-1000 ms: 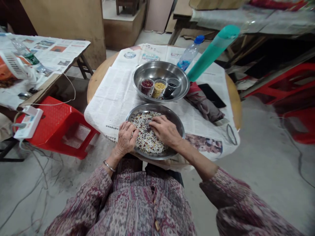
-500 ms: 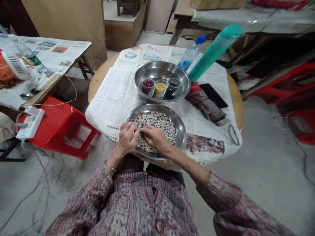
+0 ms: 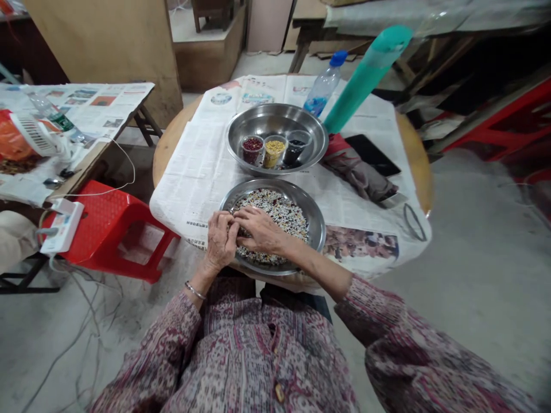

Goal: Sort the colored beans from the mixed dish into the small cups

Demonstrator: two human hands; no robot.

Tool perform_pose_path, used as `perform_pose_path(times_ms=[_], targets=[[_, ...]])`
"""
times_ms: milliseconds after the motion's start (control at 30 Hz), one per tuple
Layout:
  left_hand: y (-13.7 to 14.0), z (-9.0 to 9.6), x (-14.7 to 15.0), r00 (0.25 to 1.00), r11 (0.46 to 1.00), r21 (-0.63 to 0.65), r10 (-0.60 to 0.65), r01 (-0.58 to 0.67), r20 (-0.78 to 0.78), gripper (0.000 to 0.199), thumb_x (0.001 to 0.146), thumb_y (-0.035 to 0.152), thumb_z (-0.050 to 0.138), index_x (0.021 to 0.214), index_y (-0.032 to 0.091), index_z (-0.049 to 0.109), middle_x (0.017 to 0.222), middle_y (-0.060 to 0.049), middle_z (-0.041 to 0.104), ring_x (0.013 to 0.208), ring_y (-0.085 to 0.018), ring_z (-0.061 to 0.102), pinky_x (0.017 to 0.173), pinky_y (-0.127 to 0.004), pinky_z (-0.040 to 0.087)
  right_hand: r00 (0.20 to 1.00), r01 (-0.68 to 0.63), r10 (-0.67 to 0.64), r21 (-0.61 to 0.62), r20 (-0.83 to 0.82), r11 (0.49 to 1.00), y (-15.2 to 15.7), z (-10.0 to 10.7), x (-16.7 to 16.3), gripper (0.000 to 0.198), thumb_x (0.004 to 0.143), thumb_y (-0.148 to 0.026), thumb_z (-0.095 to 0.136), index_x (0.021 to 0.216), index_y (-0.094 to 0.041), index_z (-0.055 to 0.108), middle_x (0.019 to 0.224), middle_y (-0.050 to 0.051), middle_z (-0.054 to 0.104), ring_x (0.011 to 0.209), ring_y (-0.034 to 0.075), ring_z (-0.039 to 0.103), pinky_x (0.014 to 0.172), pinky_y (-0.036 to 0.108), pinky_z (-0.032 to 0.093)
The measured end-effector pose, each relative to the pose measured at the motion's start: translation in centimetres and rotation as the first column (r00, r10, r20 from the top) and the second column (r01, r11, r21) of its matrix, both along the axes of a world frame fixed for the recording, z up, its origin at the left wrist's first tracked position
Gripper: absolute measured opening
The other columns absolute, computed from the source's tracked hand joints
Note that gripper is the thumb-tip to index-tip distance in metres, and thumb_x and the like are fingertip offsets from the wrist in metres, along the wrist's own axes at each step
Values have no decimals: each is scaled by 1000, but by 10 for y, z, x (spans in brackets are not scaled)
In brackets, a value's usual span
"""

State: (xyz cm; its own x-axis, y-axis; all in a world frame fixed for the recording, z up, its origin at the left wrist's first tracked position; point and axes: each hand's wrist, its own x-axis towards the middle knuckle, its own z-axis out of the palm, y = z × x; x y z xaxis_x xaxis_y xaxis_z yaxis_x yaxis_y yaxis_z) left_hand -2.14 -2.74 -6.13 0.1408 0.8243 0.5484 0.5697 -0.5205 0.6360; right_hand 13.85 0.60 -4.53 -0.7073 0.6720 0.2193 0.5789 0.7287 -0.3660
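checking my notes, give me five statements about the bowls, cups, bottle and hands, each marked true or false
Three cups stand in the far bowl. True.
The near bowl holds only white grains. False: dark and yellow ones are mixed in.
The bottle has a blue cap. True.
The contents of the middle cup are red. False: they are yellow.
The left hand and right hand are wide apart. False: they are close together at the near bowl.

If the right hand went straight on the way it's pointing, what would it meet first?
The left hand, most likely, just ahead of the right hand at the near bowl; whether they touch is unclear, as depth is hard to judge.
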Motion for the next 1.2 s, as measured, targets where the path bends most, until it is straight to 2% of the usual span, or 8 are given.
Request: perform_pose_path(times_ms=[167,300,400,600,700,800,1000,1200], targets=[[0,1,0,1000,1000,5,-8,8,-7,11,101,24,42,92,22,46,94,-4,54,97,-19,52,93,-37,44,986,-158,157,14,65,987,-10,10,35,16,79,-19,62,94,-22,68,108,7,64,114,26,50,102,46,40],[0,2,1,1000,1000,9,-7,7,-15,12,101,25,41,91,22,46,93,-4,55,96,-19,53,92,-38,43,997,28,-29,21,73,999,-6,17,69,17,82,-13,55,90,-20,69,103,10,65,104,24,55,94,41,45],[0,3,1,1000,1000,17,-8,9,-30,11,101,24,41,91,22,45,92,-4,55,95,-19,53,91,-37,43,994,106,-105,-105,9,989,-12,25,80,18,86,-16,53,93,-19,69,97,8,67,89,20,60,83,35,48],[0,4,1,998,1000,-2,-10,10,-60,11,100,23,41,90,22,46,93,-4,56,95,-20,53,92,-38,43,985,-41,104,-399,137,916,-45,35,63,22,82,-12,53,75,-24,71,68,1,68,63,15,60,61,28,42],[0,4,1,998,1000,1,-7,7,-56,12,101,24,41,90,22,46,93,-4,56,96,-19,53,92,-38,43,987,8,46,-335,155,942,-40,27,58,27,83,-11,50,81,-26,73,76,2,73,71,18,65,65,30,47],[0,4,1,999,1000,0,-5,5,-49,13,101,24,41,89,23,47,92,-4,56,96,-20,53,92,-38,43,984,174,-161,-188,83,967,-18,16,65,31,87,-15,48,100,-25,75,97,5,76,90,21,68,82,36,52],[1,2,1,999,1000,6,-16,17,-44,14,101,24,42,89,22,49,91,-4,57,95,-20,54,91,-38,43,876,481,-480,12,-40,877,13,0,70,34,93,-24,47,115,-19,72,116,11,70,111,26,61,100,43,49],[1,4,0,997,1000,17,-21,22,-68,15,101,25,41,90,21,50,92,-4,58,95,-20,54,91,-38,43,888,436,-444,82,120,896,6,-14,30,59,100,-50,37,148,-16,44,155,17,42,145,37,35,112,62,33]])
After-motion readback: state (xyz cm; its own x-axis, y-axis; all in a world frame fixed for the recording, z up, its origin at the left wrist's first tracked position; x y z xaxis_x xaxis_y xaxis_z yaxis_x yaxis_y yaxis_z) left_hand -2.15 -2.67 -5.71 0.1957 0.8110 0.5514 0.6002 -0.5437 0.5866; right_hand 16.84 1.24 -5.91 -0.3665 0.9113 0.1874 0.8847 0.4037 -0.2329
